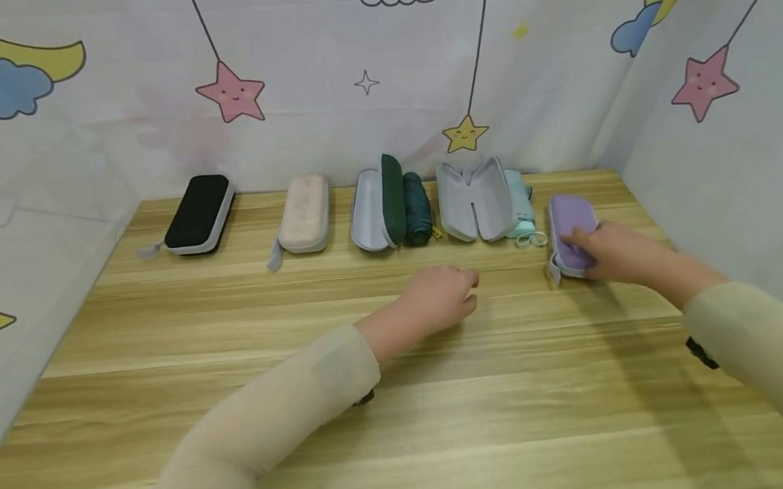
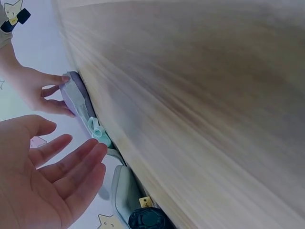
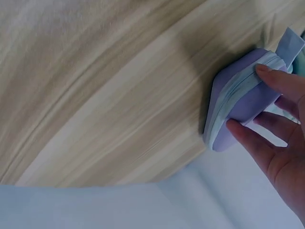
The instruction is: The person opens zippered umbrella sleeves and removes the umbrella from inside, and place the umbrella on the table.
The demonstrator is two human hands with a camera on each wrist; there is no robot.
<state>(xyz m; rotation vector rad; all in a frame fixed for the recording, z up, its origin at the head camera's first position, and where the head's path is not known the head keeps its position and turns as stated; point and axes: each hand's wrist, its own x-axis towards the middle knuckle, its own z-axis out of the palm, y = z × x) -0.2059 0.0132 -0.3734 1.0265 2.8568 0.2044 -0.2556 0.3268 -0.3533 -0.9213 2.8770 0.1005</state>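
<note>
My right hand [image 1: 621,251] grips the near end of a closed purple zip case [image 1: 570,215] at the right end of the row. In the right wrist view, the thumb and fingers spread across the purple case [image 3: 250,98], over its pale zip band. A grey pull tab hangs from its near left corner. My left hand [image 1: 435,298] hovers over the middle of the table and holds nothing; its fingers [image 2: 78,183] are loosely bent in the left wrist view. Nearest to it are an open grey case [image 1: 455,203] and a light teal folded umbrella [image 1: 518,195] with a wrist loop.
Farther left along the back edge stand an open dark green case [image 1: 392,199], a dark green folded umbrella [image 1: 418,209] beside it, a closed beige case [image 1: 304,211] and a closed black case [image 1: 197,211]. White printed cloth [image 1: 317,129] hangs behind the wooden table [image 1: 236,344] and along its sides.
</note>
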